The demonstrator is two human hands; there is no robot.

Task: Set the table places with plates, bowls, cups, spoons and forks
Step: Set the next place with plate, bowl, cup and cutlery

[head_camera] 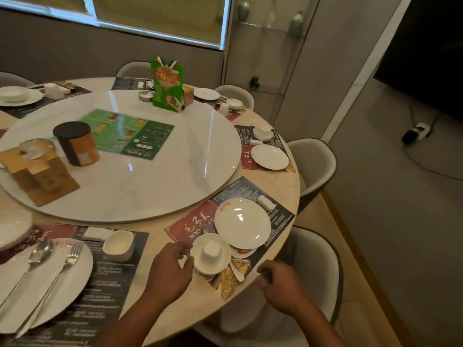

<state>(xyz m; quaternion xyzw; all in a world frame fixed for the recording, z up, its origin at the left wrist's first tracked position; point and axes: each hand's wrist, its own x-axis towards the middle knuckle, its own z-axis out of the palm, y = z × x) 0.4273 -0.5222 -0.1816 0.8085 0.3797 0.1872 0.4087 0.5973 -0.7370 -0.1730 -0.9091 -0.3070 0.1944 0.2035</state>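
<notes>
Room: dim dining room; a round desk (pixel 288 186) carries a white turntable (pixel 130 186), with pale chairs around it.
Place in hand: a red-and-dark mat (pixel 190 227) lies at the near right edge. A plate (pixel 242 222) lies on it, a bowl (pixel 200 265) sits against the plate's near rim, and a cup (pixel 212 251) stands upside down inside the bowl.
Left hand (pixel 172 267): at the bowl's left rim, fingers curled. Blur hides whether its grip pinches the rim or only touches it.
Right hand (pixel 278 284): by the desk edge, apart from the dishes, fingers curled in, nothing seen in its grip.
Doing it well: the bowl and cup probably need spreading out. Take the bowl by its rim, keep it level so the cup stays put, and lift it clear of the plate rather than dragging it.
Missing: no cutlery shows clearly at this place.
Around: the place to the left has a spoon (pixel 37 256) and a fork (pixel 69 261) on a large plate (pixel 75 284).
In the way: the turntable edge lies close behind the mat, a small white block (pixel 266 202) sits beyond the plate, and the desk edge is near the bowl.
</notes>
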